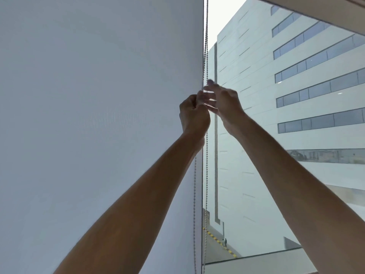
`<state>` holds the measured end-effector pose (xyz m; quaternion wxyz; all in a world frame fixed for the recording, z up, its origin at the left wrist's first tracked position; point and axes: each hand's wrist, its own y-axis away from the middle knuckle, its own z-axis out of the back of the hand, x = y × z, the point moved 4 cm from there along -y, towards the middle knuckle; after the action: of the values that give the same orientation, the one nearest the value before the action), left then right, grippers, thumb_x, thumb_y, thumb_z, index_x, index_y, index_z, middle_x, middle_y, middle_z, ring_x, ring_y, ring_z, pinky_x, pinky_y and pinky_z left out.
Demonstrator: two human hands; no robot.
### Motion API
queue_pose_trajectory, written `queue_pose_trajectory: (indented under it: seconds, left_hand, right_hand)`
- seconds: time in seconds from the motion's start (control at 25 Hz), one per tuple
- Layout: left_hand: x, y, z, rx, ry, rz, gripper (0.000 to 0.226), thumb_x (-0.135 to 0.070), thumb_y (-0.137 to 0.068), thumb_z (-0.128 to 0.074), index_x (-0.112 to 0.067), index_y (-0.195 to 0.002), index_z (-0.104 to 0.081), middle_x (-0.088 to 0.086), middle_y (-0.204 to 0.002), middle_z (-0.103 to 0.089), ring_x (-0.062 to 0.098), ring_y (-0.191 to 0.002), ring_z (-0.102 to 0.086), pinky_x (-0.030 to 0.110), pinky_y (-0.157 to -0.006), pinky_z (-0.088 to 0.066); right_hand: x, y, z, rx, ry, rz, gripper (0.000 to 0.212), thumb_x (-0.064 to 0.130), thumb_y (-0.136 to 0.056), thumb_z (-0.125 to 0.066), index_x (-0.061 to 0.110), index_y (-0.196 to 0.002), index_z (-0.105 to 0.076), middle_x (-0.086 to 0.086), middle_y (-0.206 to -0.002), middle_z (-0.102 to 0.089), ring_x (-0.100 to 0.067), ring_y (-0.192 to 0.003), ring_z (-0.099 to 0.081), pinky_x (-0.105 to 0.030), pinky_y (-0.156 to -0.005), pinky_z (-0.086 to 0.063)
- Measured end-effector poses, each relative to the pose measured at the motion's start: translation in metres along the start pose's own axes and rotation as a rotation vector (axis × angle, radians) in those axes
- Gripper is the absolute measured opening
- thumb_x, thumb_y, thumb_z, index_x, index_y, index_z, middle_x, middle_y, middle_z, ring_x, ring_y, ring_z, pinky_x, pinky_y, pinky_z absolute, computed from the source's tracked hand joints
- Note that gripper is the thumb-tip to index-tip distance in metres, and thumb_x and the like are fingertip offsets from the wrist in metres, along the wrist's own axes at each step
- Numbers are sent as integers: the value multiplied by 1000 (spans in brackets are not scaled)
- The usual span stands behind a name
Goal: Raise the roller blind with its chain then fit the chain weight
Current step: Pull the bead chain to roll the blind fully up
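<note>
Blind: the roller blind (98, 115) hangs down in front of you and fills the left of the view, its right edge beside the bare window glass (256, 175); its bottom edge is out of view, so you cannot tell how far it has been raised.
Chain: the bead chain (206, 46) runs down just beside that right edge; one strand drops from the top of the view into your hands, and two strands hang on below them, one in front of the blind, one against the glass.
Left hand: your left hand (194, 113) is curled into a fist, apparently pinching the chain at the blind's edge.
Right hand: your right hand (223, 103) is touching the left, fingers loosely spread and blurred; whether it grips the chain cannot be told.
Step in hand: by the look of it, you are on the raising stage, working the chain hand over hand.
Chain weight: not in view, so that part is likely not yet begun.
Next move: pull one strand straight down, keeping it in line with the blind's edge, and take a fresh hold higher up with the free hand.
</note>
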<state>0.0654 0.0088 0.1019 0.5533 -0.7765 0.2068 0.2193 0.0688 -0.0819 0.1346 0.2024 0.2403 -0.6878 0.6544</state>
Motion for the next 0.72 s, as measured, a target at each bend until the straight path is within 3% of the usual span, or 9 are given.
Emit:
queue_pose_trajectory:
  seconds: [0.12,0.2,0.32,0.44,0.52,0.64,0.72]
  left_hand:
    - [7,-3,1,-48,-48,-82,37,-26,-105,-45,-8,-88,-72,-11,-57,-55,-1,-49,-43,11,-51,-39]
    - [11,-4,1,-47,-69,-130,35,-24,-104,-47,-10,-84,-72,-13,-44,-47,1,-42,-41,12,-48,-37]
    - [13,-4,1,-34,-71,-178,35,-22,-103,-47,-8,-77,-65,-9,-45,-40,6,-43,-34,16,-45,-31]
    - [29,-3,2,15,-66,-199,37,-20,-104,-44,-5,-74,-57,-1,-51,-41,15,-50,-34,23,-46,-28]
    - [39,-2,3,34,-70,-211,36,-20,-105,-43,0,-81,-60,6,-56,-40,16,-51,-34,23,-46,-28]
    - [41,-1,1,46,-67,-249,34,-19,-105,-43,-5,-79,-60,-7,-50,-40,7,-46,-34,18,-45,-28]
    - [44,3,-3,51,-49,-260,32,-19,-105,-44,-9,-79,-60,-6,-51,-41,10,-47,-36,21,-47,-30]
  right_hand:
    - [19,-23,-14,57,-196,-38,25,29,-99,-52,7,-103,-63,-12,-103,-73,-20,-90,-70,-29,-77,-54]
    - [27,-35,-20,88,-351,-81,26,24,-100,-51,1,-106,-63,-13,-93,-72,-17,-74,-68,-24,-66,-55]
    - [27,-45,-28,97,-388,-98,28,20,-102,-45,1,-106,-65,-1,-62,-54,-4,-41,-43,-15,-40,-39]
    - [8,-42,-30,78,-406,-90,28,21,-103,-42,10,-92,-66,9,-42,-33,-3,-32,-25,-17,-31,-22]
    - [-3,-38,-29,101,-497,-101,29,23,-103,-42,12,-87,-63,11,-40,-28,-3,-31,-22,-17,-30,-19]
    - [-5,-37,-23,165,-582,-87,29,23,-103,-42,12,-85,-61,11,-42,-26,-5,-32,-20,-16,-29,-19]
    - [-8,-35,-18,189,-595,-81,29,24,-103,-41,12,-85,-61,10,-42,-25,-5,-32,-20,-16,-29,-19]
